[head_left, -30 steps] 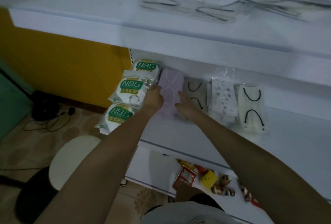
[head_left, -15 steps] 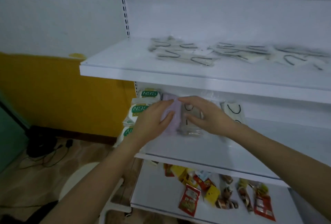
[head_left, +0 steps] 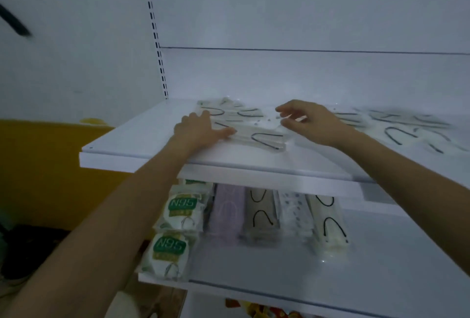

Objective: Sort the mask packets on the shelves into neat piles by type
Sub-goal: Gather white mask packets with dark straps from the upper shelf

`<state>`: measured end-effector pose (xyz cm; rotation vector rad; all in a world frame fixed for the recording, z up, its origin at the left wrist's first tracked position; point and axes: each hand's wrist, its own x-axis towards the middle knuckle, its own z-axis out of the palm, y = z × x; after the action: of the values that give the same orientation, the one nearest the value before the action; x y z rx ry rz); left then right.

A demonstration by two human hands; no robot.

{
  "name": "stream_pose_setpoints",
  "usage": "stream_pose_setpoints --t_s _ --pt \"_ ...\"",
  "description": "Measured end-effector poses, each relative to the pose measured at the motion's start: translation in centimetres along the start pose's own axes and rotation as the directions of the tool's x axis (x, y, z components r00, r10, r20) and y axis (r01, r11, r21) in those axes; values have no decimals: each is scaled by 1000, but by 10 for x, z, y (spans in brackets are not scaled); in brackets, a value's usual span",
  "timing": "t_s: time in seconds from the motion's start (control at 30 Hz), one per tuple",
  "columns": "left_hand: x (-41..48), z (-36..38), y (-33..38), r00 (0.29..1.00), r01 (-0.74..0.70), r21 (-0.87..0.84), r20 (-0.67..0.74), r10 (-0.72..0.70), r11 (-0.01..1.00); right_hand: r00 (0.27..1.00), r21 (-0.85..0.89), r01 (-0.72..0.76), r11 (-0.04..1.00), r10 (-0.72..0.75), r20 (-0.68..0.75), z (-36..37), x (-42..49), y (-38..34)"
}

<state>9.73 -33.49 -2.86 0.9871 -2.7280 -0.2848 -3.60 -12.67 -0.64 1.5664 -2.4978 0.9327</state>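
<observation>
On the upper shelf [head_left: 142, 150] lie several loose clear mask packets with black ear loops [head_left: 264, 138], scattered towards the right [head_left: 401, 129]. My left hand [head_left: 198, 129] rests flat on the left packets, fingers spread. Just above the packets in the middle hovers my right hand [head_left: 310, 120], its fingers apart and holding nothing. On the lower shelf stand neat piles: N95 packets [head_left: 181, 209], a lilac pile [head_left: 229, 212], a grey pile [head_left: 260, 212], a patterned pile [head_left: 292, 209] and a cream pile [head_left: 328, 223].
The lower shelf's front edge [head_left: 279, 292] runs below the piles. Snack packets [head_left: 256, 311] show on a shelf further down. A yellow wall [head_left: 50, 170] and dark floor items lie at the left. The slotted upright [head_left: 155, 33] rises behind the upper shelf.
Both hands have left the lilac and grey piles on the lower shelf and risen to the loose packets on the upper shelf. The view has tilted upward.
</observation>
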Motion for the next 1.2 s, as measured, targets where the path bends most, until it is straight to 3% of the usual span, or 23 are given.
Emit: stream_pose_setpoints --t_s 0.07,0.23,0.37,0.47,0.63,0.8,0.93,1.0,1.07,1.2 --pt "15 1 0 997 62 32 33 -63 998 995 -57 -2 998 8 103 5 23 5" --pt "30 2 -8 1000 -17 -86 5 18 996 928 -152 -14 988 69 365 27 68 -7" --pt "37 -7 -22 999 -52 -195 3 54 979 866 -257 -21 966 146 478 30 95 -21" --pt "60 -18 -33 998 -66 -213 -38 60 975 799 -226 -96 969 211 564 31 107 -26" --pt "99 -29 -38 991 -123 -221 -74 109 968 763 -247 -99 964 233 603 37 115 -30" --pt "123 -23 -28 942 -277 -110 168 292 955 770 -257 -79 963 223 598 24 115 -32" --pt "134 -10 -21 895 -302 -78 319 311 950 731 -311 -72 948 262 629 18 112 -25" --pt "137 -5 -21 891 -303 -96 325 318 948 706 -315 -116 942 301 641 18 109 -17" --pt "139 -4 -24 898 -325 -101 280 340 940 729 -231 -173 957 282 624 16 103 -9" --pt "141 -8 -31 920 -357 -97 136 367 929 855 -12 -205 979 185 484 15 94 1"
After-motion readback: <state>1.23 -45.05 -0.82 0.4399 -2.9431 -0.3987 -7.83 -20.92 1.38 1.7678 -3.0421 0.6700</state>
